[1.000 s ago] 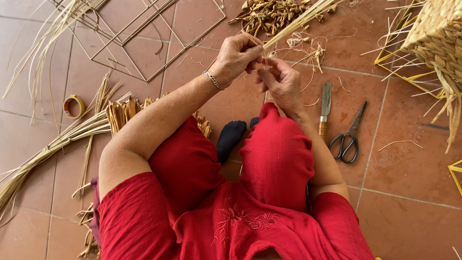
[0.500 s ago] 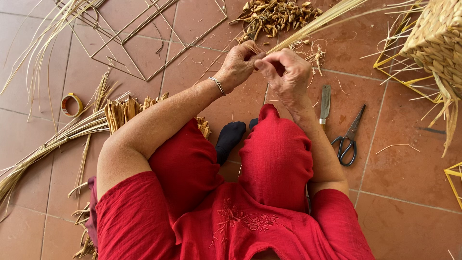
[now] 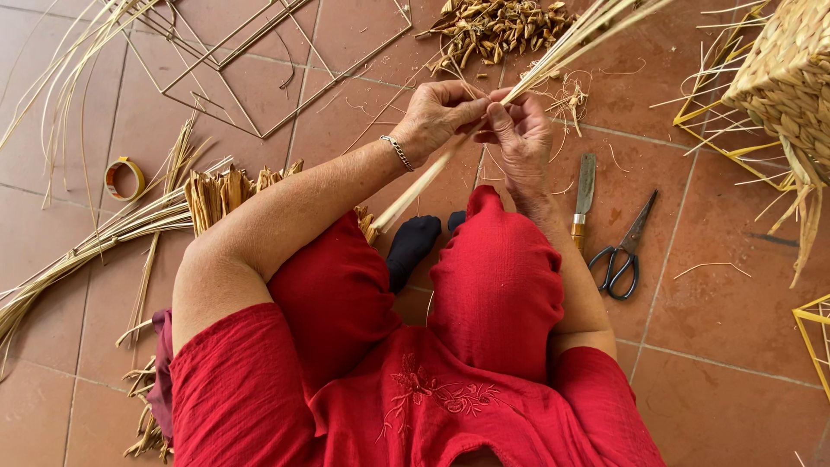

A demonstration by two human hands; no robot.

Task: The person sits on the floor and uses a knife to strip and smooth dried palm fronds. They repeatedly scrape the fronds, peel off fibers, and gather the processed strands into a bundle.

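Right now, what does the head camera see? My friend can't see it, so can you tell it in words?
Both hands, left hand and right hand, pinch a bundle of pale straw stalks above red-clothed knees. On the tiled floor to the right lie a knife and scissors, beside a woven basket.

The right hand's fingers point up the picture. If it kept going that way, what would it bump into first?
Probably the loose straw scraps just beyond the right hand, then the pile of dried husks; depth is unclear.
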